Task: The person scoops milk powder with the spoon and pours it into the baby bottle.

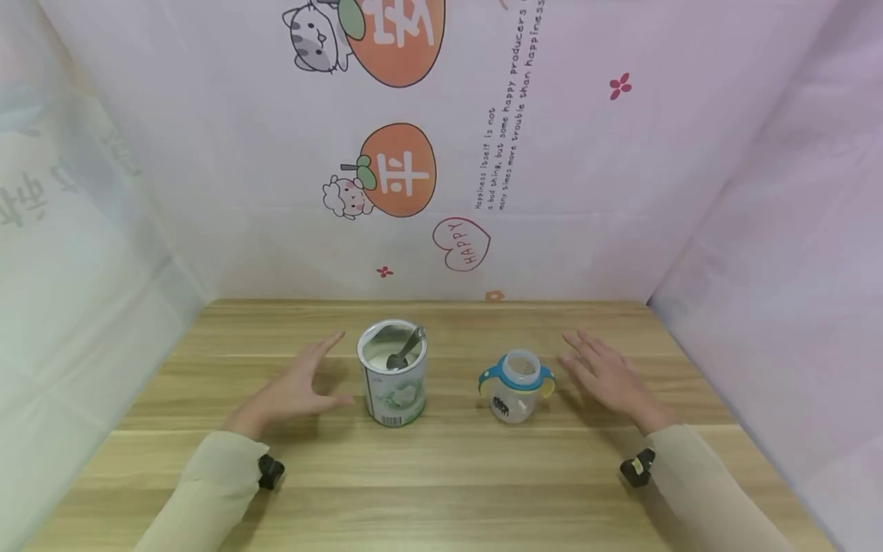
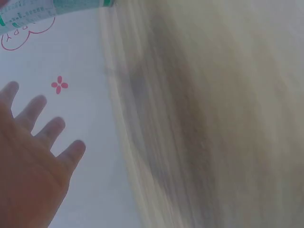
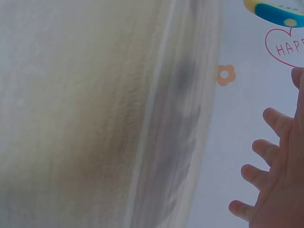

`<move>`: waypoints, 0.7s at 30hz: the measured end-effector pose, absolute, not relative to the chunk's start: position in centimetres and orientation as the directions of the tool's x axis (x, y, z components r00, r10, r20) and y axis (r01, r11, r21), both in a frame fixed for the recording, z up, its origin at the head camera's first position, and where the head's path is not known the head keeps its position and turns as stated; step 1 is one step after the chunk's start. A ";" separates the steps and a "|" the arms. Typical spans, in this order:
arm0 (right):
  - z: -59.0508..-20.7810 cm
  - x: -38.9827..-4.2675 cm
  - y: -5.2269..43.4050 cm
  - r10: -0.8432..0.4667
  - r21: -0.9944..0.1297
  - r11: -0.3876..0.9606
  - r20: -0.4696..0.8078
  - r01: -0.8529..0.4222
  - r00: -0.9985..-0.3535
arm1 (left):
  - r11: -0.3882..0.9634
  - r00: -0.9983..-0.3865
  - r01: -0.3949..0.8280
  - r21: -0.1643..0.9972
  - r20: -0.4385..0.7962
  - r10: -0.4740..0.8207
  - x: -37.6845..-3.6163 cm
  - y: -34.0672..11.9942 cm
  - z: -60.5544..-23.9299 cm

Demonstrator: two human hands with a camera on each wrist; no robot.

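An opened milk powder can stands upright on the table, with pale powder and a metal spoon inside, its handle leaning on the rim. Left of the can is my left hand, thumb and fingers spread apart, not touching it. A clear baby bottle without a lid stands to the right, its blue collar bearing two side handles. My right hand hovers right of the bottle with fingers extended and holds nothing. In the right wrist view part of a blue and yellow handle shows at the top.
The wood-grain table meets a white printed cloth at the back. More cloth hangs at the left and right sides. A small black device sits on each wrist.
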State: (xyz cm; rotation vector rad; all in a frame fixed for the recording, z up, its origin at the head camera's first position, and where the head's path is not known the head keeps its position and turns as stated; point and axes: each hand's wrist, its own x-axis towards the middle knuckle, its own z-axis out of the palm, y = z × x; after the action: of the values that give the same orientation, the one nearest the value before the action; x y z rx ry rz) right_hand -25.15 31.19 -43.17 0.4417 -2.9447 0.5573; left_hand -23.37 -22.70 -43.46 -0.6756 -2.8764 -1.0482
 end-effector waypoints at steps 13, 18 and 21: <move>-42.6 -25.2 30.8 -0.291 -0.487 0.804 0.176 -0.340 -0.940 | 0.493 -0.881 0.400 0.773 0.174 0.440 -23.5 -19.7 -43.0; -42.4 -25.4 30.4 -0.302 -0.535 0.773 0.162 -0.341 -0.939 | 0.409 -0.872 0.394 0.823 0.194 0.449 -23.8 -18.7 -42.9; -42.2 -25.5 30.1 -0.306 -0.581 0.740 0.157 -0.338 -0.939 | 0.380 -0.871 0.391 0.838 0.202 0.449 -24.1 -18.2 -42.8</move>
State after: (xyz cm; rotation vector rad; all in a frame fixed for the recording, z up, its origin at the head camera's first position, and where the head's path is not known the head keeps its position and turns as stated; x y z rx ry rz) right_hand -25.53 30.10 -42.19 0.5338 -2.8824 0.9774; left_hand -24.07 -18.21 -42.81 -0.8092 -2.6575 -1.5881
